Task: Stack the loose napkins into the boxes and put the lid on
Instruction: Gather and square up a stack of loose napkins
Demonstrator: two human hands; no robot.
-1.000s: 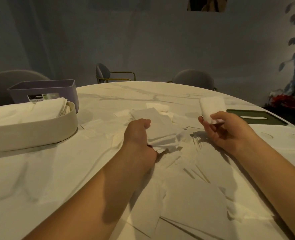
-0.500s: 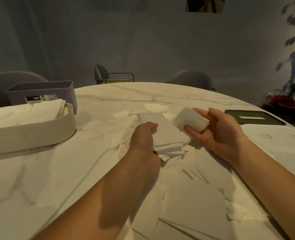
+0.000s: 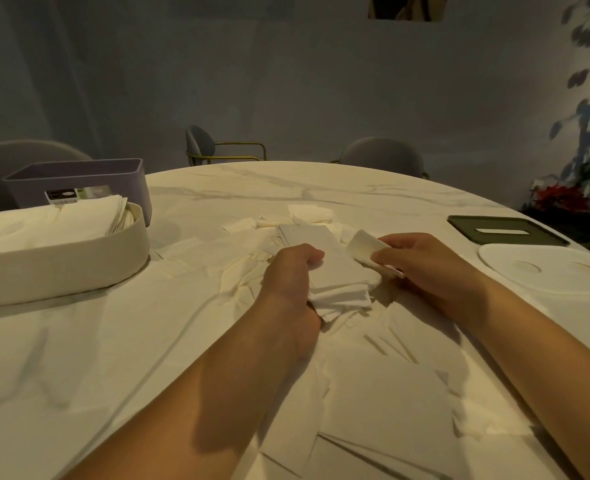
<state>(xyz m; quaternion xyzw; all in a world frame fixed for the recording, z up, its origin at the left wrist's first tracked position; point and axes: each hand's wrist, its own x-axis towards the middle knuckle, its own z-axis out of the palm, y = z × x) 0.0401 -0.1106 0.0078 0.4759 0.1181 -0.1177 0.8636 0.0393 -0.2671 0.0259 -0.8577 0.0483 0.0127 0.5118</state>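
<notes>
My left hand [image 3: 291, 275] grips a stack of white napkins [image 3: 335, 268] just above the table's middle. My right hand [image 3: 421, 261] pinches a single folded napkin [image 3: 362, 247] and holds it against the stack's right edge. Loose napkins [image 3: 373, 393] lie scattered over the white marble table [image 3: 79, 358]. At the left stands a cream oval box [image 3: 61, 268] filled with stacked napkins, and behind it a purple box [image 3: 79, 183]. A dark green lid [image 3: 506, 230] and a white oval lid [image 3: 542, 271] lie at the right.
Grey chairs [image 3: 383, 155] stand round the table's far side. A plant with red flowers [image 3: 560, 199] is at the far right by the wall.
My right hand has brought its single napkin down and to the left, from held up at the right to the edge of the stack. My left hand has kept hold of the stack.
</notes>
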